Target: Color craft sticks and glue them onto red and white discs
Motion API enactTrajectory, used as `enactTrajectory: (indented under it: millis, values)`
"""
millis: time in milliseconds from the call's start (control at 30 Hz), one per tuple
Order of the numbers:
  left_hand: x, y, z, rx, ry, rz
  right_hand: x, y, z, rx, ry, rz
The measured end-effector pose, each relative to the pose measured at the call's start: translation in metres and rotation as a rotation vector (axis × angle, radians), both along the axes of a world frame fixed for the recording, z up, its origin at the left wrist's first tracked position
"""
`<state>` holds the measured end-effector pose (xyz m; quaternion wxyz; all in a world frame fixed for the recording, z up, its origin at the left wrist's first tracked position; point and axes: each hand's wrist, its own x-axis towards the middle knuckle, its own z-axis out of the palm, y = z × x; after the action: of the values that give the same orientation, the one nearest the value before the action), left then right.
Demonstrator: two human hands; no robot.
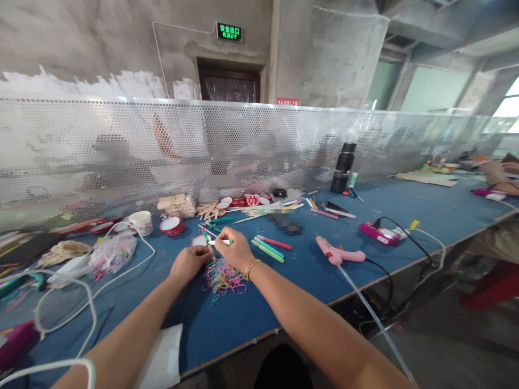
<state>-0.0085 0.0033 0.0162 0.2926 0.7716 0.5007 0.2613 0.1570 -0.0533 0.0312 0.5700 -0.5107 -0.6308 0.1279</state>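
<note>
My right hand (235,249) is closed around a white marker pen (221,242) with a green end, held roughly level. A thin stick (206,236) with green and red colouring stands up from the fingers of my left hand (192,260), which pinch it low down. The pen's tip meets or nearly meets the stick; I cannot tell which. Just below both hands lies a loose heap of coloured rubber bands (225,279). Behind them is a round red-rimmed lid (198,240), partly hidden. Several coloured markers (271,249) lie to the right of my right hand.
A pink glue gun (339,254) with a long glue stick lies at right, near a purple power strip (379,234). A black bottle (343,168) stands by the perforated metal screen (178,146). White cable (93,294) loops at left. Another person's arm (500,175) shows far right.
</note>
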Motion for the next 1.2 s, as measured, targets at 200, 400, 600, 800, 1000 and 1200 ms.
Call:
enactTrajectory:
  millis: [200, 400, 600, 800, 1000, 1200]
  values:
    - [-0.0012, 0.0016, -0.0017, 0.006, -0.025, 0.001, 0.0009, -0.0013, 0.0024, -0.010, 0.003, -0.043]
    - [-0.0011, 0.0007, -0.0009, 0.015, -0.065, 0.006, -0.0001, 0.0001, 0.0006, -0.002, -0.004, -0.010]
    - [-0.0002, -0.0010, 0.0016, 0.007, -0.051, 0.021, 0.0014, -0.0015, 0.0022, -0.017, -0.038, -0.057]
    - [-0.0003, -0.0010, 0.0021, -0.008, -0.042, 0.012, -0.0003, -0.0003, 0.0015, -0.002, -0.021, -0.012]
    - [0.0005, -0.0024, 0.0032, -0.001, -0.050, 0.029, 0.0001, -0.0005, 0.0018, -0.018, -0.044, -0.053]
    - [-0.0006, -0.0011, 0.0009, 0.017, -0.017, 0.010, -0.0005, -0.0008, 0.0015, -0.012, -0.020, -0.013]
